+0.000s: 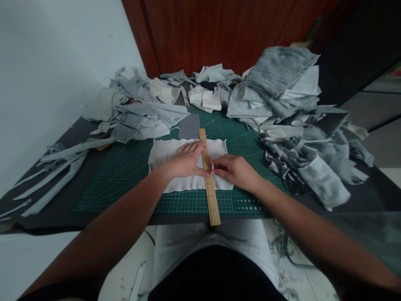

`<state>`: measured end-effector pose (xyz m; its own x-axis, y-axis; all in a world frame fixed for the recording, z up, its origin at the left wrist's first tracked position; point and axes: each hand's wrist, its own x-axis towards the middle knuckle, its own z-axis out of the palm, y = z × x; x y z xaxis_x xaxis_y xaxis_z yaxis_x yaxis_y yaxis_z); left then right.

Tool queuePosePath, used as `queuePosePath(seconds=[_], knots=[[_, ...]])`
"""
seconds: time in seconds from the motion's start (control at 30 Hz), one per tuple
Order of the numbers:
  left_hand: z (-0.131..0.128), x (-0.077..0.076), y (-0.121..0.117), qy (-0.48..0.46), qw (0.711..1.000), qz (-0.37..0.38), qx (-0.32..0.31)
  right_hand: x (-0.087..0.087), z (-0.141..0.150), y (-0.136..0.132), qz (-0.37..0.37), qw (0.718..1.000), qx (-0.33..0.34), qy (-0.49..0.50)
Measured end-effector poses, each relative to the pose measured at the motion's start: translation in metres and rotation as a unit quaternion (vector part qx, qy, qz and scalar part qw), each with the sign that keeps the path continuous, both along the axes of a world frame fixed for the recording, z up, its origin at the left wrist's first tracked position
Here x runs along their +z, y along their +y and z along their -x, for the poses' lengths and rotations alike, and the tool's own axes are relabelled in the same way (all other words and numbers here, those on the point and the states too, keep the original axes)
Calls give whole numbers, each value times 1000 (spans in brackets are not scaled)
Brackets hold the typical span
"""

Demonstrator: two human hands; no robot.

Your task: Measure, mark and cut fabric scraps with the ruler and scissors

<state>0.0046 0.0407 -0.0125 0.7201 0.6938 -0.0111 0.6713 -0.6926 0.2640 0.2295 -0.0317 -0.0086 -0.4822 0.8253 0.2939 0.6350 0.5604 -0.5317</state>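
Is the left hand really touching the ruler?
Touching. The head view shows the left hand spread out, its thumb lying on top of the ruler.

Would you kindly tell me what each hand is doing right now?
Left hand: open, on cloth and ruler.
Right hand: closed, pinching a small pale object.

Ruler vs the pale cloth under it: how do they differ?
Color: the ruler is tan, the cloth off-white.
Shape: the ruler is narrow and straight; the cloth is broad, with wavy edges.
Position: the ruler runs past the near edge of the green mat; the cloth lies within it.
Both lie partly under the left hand.
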Motion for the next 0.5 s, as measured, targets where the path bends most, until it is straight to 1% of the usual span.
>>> queuePosePath(seconds=[0.3,0.5], knots=[[0,1,1,0,1000,0,2,3,0,-26,9,999,35,-2],[-1,2,1,4,1000,2,5,1,-2,-39,6,1000,31,1]])
